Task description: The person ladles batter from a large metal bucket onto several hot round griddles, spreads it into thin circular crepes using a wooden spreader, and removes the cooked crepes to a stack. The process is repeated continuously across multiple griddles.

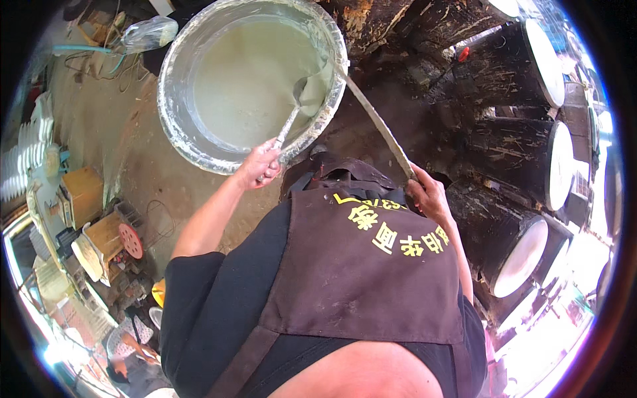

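A big round tub (170,123), its rim crusted with pale residue, holds a cloudy whitish liquid (249,73). My left hand (261,164) is closed round the handle of a ladle (288,126) that reaches over the tub's near rim. The ladle's head is at the liquid's surface, partly dipped. In my right hand (428,192) is the near end of a long flat stick (377,119). It slants up and left across the tub's right rim, and its far end is at the liquid along the inner wall.
On the right stand several dark, rough barrel-like cylinders (507,159) with white round ends. A clear plastic bag (149,34) is left of the tub. Farther left are wooden blocks (83,192), a red perforated disc (131,240) and stacked white pieces (30,152). My brown apron (371,285) hangs close below the tub.
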Available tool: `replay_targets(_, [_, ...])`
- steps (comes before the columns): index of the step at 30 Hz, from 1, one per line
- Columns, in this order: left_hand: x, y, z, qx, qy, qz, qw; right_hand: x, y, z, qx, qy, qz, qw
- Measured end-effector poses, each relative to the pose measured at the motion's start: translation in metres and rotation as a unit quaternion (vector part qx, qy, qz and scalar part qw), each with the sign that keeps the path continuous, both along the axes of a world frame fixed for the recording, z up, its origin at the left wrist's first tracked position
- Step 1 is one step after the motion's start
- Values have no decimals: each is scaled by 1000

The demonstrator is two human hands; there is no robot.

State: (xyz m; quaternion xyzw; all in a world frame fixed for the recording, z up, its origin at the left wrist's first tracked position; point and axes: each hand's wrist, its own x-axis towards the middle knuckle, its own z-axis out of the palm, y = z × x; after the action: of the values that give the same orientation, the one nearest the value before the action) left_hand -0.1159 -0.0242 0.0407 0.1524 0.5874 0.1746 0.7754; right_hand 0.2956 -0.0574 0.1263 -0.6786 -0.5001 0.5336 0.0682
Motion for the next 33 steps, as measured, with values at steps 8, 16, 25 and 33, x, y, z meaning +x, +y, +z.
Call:
replay_targets(8, [80, -69, 70, -16, -406, 306, 861, 35, 4, -39, 186, 68, 182, 963])
replay_targets(16, [105, -77, 194, 352, -144, 304, 873, 40, 56, 39, 223, 312, 144, 912])
replay_targets(25, [85, -51, 207, 282, -253, 396, 837, -3, 92, 43, 23, 278, 261, 924])
replay_targets(33, [70, -29, 171, 218, -223, 388, 868, -51, 134, 34, 323, 160, 229, 904])
